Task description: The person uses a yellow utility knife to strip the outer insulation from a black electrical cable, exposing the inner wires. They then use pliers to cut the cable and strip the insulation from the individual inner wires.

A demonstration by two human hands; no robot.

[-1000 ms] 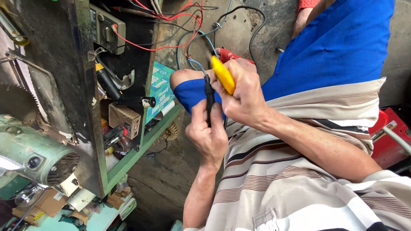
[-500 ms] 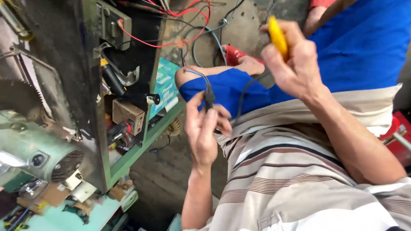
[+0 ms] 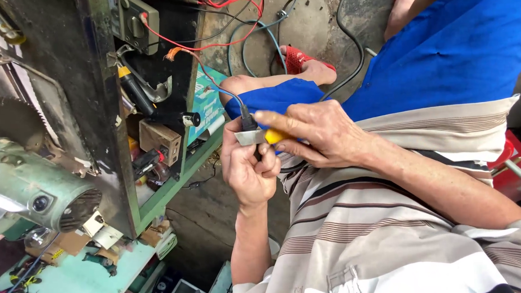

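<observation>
My left hand (image 3: pixel 248 167) is closed around a black cable (image 3: pixel 247 119) whose blue and red wires run up toward the machine. My right hand (image 3: pixel 318 133) grips a yellow-handled knife (image 3: pixel 259 137), its flat metal blade laid against the cable just above my left fist. Both hands meet over my lap, in front of my knee in blue shorts (image 3: pixel 279 98). The knife handle is mostly hidden under my fingers.
A dark metal machine frame (image 3: pixel 85 83) with switch box, red wires and tools stands at left. A green motor with a saw blade (image 3: pixel 24 172) sits lower left. A red sandal (image 3: pixel 298 58) lies on the concrete floor beyond my knee. A teal shelf (image 3: pixel 86 279) holds small parts.
My right hand, raised up and away with the knife half a second ago, has come back down to the cable. The blade now rests on the cable above my left hand.
</observation>
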